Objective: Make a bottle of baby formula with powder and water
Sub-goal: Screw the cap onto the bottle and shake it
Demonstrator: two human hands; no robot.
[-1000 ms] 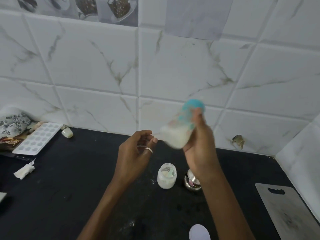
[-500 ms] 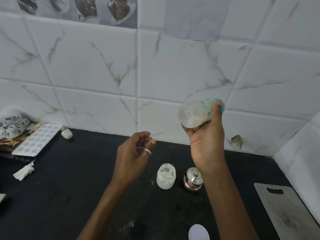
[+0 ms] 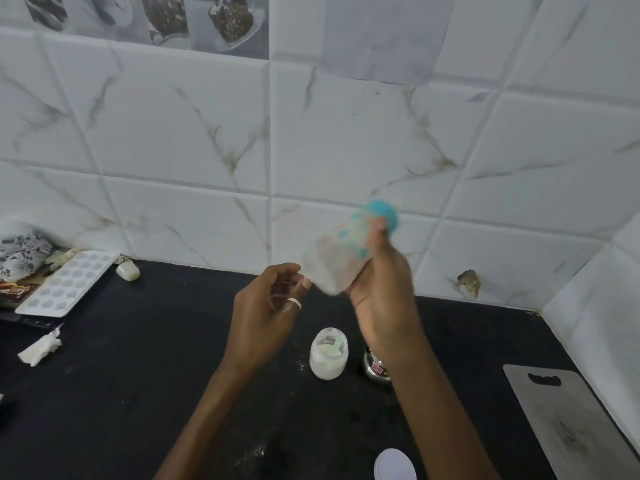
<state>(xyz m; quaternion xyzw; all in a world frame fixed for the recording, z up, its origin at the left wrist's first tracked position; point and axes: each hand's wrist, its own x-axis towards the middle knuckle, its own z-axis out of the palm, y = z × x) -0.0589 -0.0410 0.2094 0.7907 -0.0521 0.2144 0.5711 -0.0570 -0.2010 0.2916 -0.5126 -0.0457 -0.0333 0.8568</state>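
Observation:
My right hand (image 3: 379,285) grips a baby bottle (image 3: 341,254) with a blue cap, held tilted in the air above the black counter (image 3: 138,375); the bottle is motion-blurred and looks milky white inside. My left hand (image 3: 266,303), a ring on one finger, hovers just left of the bottle's base with curled, parted fingers and holds nothing. On the counter below stands an open jar of white powder (image 3: 328,355) with a scoop inside. A small steel container (image 3: 375,368) sits right of the jar, partly hidden by my right forearm.
A white round lid (image 3: 394,465) lies at the near edge. A grey cutting board (image 3: 568,424) lies at the right by the side wall. At the left are an ice tray (image 3: 65,282), a crumpled tissue (image 3: 40,348) and a patterned cloth (image 3: 20,251). Tiled wall stands behind.
The bottle went up and right half a second ago, then came back down and left, tilted again. My left hand has barely moved.

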